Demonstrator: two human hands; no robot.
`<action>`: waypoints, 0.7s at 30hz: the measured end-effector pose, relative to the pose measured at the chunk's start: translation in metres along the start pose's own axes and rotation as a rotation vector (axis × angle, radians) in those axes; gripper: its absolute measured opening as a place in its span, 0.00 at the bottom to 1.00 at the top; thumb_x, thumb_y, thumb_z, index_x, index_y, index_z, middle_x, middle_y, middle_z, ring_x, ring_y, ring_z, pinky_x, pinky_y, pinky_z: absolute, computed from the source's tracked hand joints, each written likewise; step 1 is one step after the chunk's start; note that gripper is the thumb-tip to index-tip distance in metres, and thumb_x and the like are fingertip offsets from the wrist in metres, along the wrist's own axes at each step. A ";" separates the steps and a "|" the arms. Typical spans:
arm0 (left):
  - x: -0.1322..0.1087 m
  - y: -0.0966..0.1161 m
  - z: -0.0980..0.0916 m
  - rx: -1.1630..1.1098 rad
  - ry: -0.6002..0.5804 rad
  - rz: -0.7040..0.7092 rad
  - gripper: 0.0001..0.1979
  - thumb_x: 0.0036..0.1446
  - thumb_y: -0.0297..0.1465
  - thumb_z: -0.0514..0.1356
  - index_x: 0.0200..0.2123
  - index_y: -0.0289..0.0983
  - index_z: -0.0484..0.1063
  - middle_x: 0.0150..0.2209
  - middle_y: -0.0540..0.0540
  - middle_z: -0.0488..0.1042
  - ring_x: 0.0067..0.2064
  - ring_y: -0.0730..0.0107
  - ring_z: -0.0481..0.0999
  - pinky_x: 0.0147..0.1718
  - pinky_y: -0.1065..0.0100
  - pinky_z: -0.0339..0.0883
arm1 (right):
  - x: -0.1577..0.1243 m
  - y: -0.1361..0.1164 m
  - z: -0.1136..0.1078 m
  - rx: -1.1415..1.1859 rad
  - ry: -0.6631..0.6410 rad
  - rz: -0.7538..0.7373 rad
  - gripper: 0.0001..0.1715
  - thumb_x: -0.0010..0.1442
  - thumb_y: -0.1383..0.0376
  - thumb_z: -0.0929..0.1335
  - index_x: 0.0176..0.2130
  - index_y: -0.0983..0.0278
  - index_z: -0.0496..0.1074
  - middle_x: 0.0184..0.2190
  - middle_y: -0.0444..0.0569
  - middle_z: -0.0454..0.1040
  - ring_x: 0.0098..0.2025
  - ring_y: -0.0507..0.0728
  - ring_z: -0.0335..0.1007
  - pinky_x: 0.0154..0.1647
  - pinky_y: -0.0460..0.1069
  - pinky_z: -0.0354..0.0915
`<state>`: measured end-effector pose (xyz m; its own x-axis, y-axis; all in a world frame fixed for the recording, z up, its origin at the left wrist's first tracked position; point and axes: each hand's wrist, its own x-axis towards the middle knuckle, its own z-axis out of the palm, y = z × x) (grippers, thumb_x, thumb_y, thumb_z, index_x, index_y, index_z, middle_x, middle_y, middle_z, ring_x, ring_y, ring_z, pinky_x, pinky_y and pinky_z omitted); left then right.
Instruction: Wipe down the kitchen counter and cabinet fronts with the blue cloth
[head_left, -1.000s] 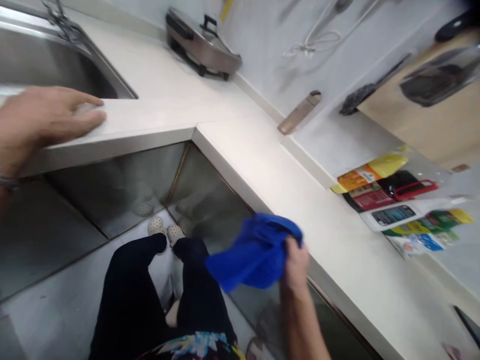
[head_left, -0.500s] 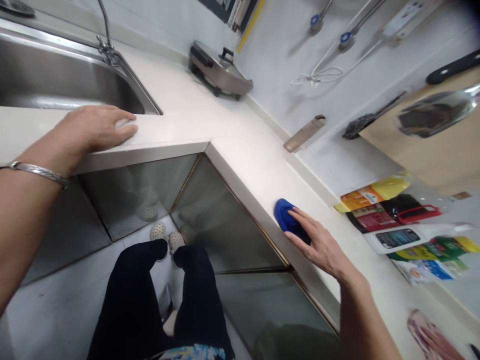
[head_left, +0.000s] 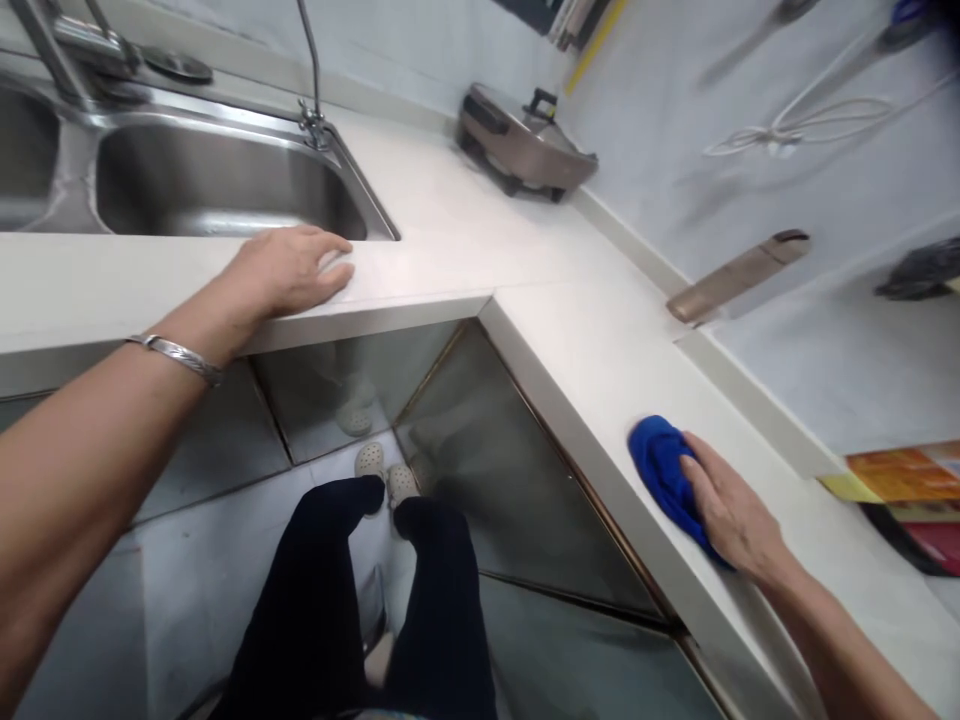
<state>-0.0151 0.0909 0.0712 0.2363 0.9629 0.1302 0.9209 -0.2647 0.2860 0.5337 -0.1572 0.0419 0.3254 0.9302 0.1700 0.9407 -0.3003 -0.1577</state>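
My left hand (head_left: 296, 270) lies palm down on the white countertop (head_left: 562, 330), at its front edge just below the sink, fingers stretched out and holding nothing. On the right stretch of the counter, my right hand (head_left: 731, 505) presses on a blue cloth (head_left: 667, 475), thumb and fingers closed over its near side. The cloth lies along the counter's front edge, bunched under the hand. Part of it is hidden beneath my palm.
A steel double sink (head_left: 225, 165) with taps is at the left. An electric pan with a lid (head_left: 525, 140) stands in the back corner. A brown bottle-shaped item (head_left: 739, 275) is by the wall, with colourful packages (head_left: 911, 475) farther right. Cabinet doors (head_left: 540, 480) stand below the counter.
The view has swung left, so everything sits farther right in it. My right hand's spread fingers have closed in on the cloth, and more blue shows. My left hand stays in place.
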 end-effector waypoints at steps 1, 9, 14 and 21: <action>0.000 0.000 0.000 0.005 0.000 -0.007 0.31 0.68 0.46 0.46 0.68 0.41 0.67 0.68 0.45 0.66 0.64 0.51 0.67 0.68 0.47 0.60 | 0.013 -0.006 0.001 -0.009 -0.003 0.019 0.45 0.68 0.39 0.53 0.70 0.59 0.65 0.67 0.59 0.68 0.71 0.69 0.62 0.74 0.63 0.57; 0.003 -0.003 0.005 -0.019 0.037 -0.006 0.31 0.65 0.49 0.47 0.65 0.46 0.70 0.65 0.44 0.70 0.65 0.43 0.67 0.66 0.46 0.61 | 0.117 -0.090 0.016 -0.175 -0.042 0.093 0.39 0.72 0.47 0.51 0.66 0.63 0.68 0.65 0.72 0.68 0.64 0.73 0.68 0.59 0.67 0.62; 0.005 -0.001 0.004 0.010 0.033 -0.031 0.29 0.65 0.51 0.48 0.64 0.50 0.70 0.64 0.46 0.70 0.65 0.42 0.67 0.66 0.45 0.61 | 0.162 -0.154 0.026 -0.198 -0.073 0.142 0.40 0.75 0.48 0.49 0.64 0.70 0.69 0.62 0.74 0.69 0.62 0.73 0.67 0.56 0.65 0.60; 0.009 -0.001 0.004 -0.015 0.019 -0.044 0.29 0.65 0.50 0.50 0.64 0.49 0.69 0.62 0.45 0.72 0.64 0.41 0.69 0.64 0.43 0.62 | 0.205 -0.238 0.049 -0.145 -0.033 0.045 0.41 0.76 0.48 0.49 0.65 0.73 0.67 0.64 0.72 0.67 0.64 0.76 0.65 0.63 0.71 0.57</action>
<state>-0.0129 0.0996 0.0683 0.1895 0.9726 0.1348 0.9254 -0.2228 0.3064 0.3720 0.1147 0.0669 0.3669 0.9207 0.1335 0.9298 -0.3674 -0.0216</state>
